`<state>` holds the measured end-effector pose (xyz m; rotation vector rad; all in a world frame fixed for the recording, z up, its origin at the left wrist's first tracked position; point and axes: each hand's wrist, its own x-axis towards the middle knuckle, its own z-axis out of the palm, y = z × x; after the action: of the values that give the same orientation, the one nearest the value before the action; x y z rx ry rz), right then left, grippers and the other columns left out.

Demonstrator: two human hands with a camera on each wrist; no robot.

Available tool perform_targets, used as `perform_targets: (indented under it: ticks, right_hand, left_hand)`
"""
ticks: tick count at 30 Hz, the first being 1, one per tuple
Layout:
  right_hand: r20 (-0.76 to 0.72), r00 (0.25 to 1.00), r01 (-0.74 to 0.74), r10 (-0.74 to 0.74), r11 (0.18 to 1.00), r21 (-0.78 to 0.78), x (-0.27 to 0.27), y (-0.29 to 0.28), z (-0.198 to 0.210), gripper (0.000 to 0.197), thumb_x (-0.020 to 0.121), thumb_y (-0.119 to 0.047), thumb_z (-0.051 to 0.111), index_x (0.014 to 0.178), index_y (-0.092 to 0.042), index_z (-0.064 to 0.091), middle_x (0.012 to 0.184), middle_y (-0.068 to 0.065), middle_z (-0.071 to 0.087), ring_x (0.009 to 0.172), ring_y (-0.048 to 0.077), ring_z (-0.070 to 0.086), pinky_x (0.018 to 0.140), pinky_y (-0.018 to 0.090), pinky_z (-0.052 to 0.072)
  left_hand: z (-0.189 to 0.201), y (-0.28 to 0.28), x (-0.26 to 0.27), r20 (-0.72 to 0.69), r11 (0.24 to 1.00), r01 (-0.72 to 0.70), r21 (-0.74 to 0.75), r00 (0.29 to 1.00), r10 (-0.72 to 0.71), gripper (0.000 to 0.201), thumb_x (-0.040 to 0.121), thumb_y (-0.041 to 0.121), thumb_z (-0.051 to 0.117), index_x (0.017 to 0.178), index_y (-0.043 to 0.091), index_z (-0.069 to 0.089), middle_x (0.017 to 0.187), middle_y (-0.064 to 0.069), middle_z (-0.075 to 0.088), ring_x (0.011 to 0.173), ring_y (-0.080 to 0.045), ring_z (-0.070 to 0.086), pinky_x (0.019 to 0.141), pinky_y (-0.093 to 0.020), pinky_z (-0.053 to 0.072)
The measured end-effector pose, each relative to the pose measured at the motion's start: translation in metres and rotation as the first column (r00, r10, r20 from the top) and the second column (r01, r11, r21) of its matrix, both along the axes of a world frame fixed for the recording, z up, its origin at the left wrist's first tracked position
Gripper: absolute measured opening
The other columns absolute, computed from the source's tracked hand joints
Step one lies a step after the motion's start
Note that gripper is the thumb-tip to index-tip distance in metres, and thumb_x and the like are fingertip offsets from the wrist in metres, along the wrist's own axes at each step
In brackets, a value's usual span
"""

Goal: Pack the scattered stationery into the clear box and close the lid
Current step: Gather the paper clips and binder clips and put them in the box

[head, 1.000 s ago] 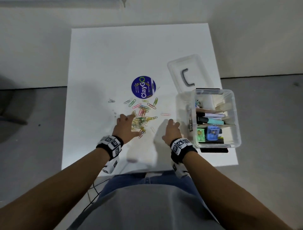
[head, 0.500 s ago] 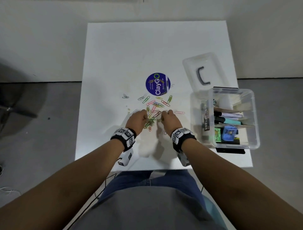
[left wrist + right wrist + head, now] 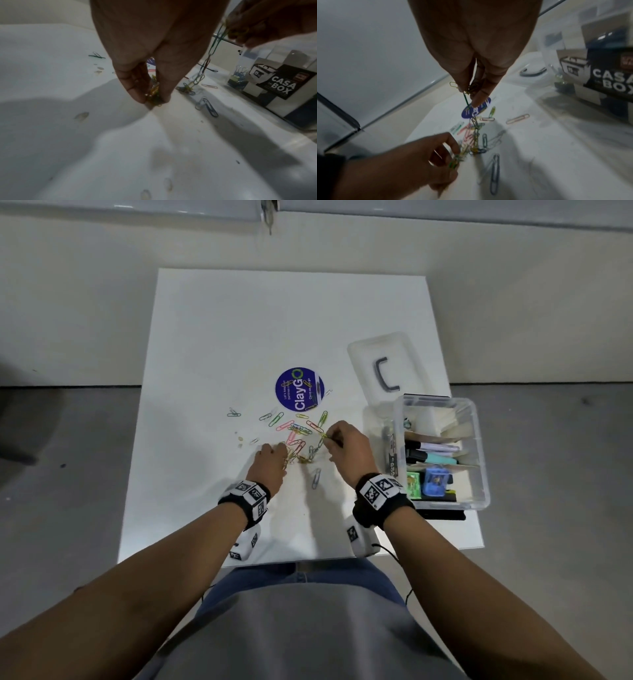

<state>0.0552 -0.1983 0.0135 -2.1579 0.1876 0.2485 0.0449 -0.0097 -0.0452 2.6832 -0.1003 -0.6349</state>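
Observation:
Coloured paper clips (image 3: 297,429) lie scattered in the middle of the white table (image 3: 212,337). My left hand (image 3: 274,455) pinches a small bunch of clips (image 3: 154,94) down at the table surface. My right hand (image 3: 337,440), raised a little, pinches the top of a linked chain of clips (image 3: 475,125) that dangles to the pile. The clear box (image 3: 478,440) stands open at the table's right edge, holding markers, a blue sharpener and card dividers. Its clear lid (image 3: 366,350) with a dark handle lies flat behind it.
A round blue ClayGo sticker (image 3: 299,389) sits on the table beyond the clips. One blue clip (image 3: 315,478) lies alone nearer to me. A stray green clip (image 3: 234,414) lies to the left. The box's black label (image 3: 283,82) faces my hands.
Both hands closed in on the clip pile from apart. The right hand has since lifted, drawing up a chain of clips, while the left stays low on its bunch.

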Motion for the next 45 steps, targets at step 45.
perform_targets:
  ticks: [45]
  right_hand:
    - [0.083, 0.984, 0.173, -0.155, 0.933, -0.314, 0.029, -0.209, 0.058, 0.019, 0.089, -0.009, 0.057, 0.107, -0.009, 0.06, 0.107, 0.013, 0.065, 0.096, 0.029, 0.062, 0.085, 0.041, 0.053]
  left_hand:
    - [0.103, -0.262, 0.084, 0.138, 0.862, -0.023, -0.507, 0.985, 0.107, 0.021, 0.085, 0.0, 0.044, 0.094, 0.013, 0.058, 0.09, -0.004, 0.064, 0.08, -0.022, 0.06, 0.069, -0.033, 0.049]
